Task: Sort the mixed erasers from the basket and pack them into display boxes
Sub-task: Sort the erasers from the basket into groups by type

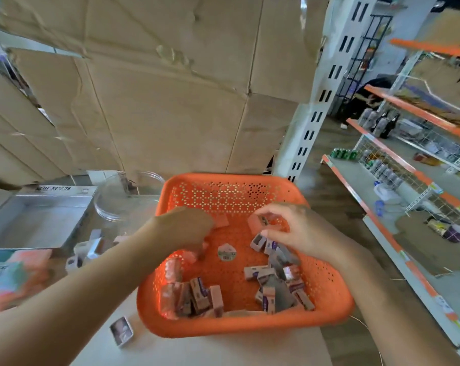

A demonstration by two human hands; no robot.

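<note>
Sorting in the orange basket (231, 178): right hand (300, 233) fingers (277, 211) pinch a sleeved eraser (262, 221); left hand (186, 228) curls downward, grip unclear; best lift one kind per pick.

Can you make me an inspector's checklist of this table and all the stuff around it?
Surface: pale tabletop, mostly taken up by the job's things.
Job's things: orange basket holding loose erasers; open display box at left; erasers on the table beside it.
Clutter: clear round tub; blurred colourful packs; round label inside the basket.
Hands: left hand is in the basket, grip too blurred to tell; right hand pinches a pink eraser.
Cables: thin pale loop by the table's right corner, maybe a wire.
Surroundings: cardboard boxes behind; shop shelves at right.
</note>
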